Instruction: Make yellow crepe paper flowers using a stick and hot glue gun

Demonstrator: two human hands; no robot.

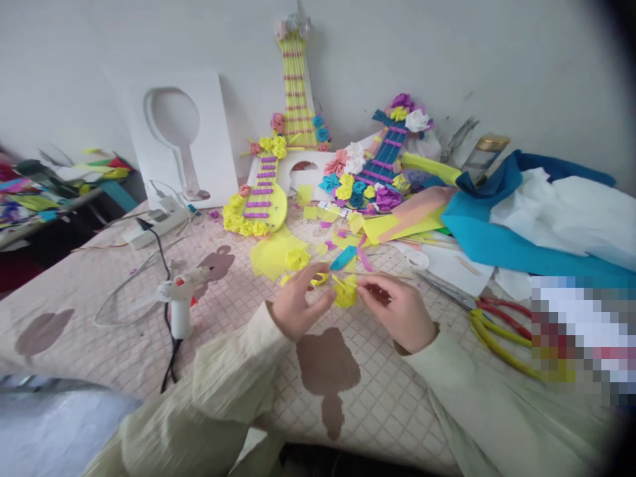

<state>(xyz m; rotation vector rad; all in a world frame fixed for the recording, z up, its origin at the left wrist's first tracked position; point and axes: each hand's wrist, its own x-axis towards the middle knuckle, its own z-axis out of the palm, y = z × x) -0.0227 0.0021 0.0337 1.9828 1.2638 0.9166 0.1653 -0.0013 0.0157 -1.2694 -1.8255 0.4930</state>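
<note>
Yellow crumpled-paper flower [345, 295] between left hand [302, 303] and right hand [400, 310], back from the front edge of the bench [390, 404].
Likely light, crushable; best pinched low. Right grip pinches its side; left grip, cannot tell.

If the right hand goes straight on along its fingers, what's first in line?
Most likely the yellow flower, just ahead of the right hand; they look close to touching, but depth leaves contact unclear.
</note>
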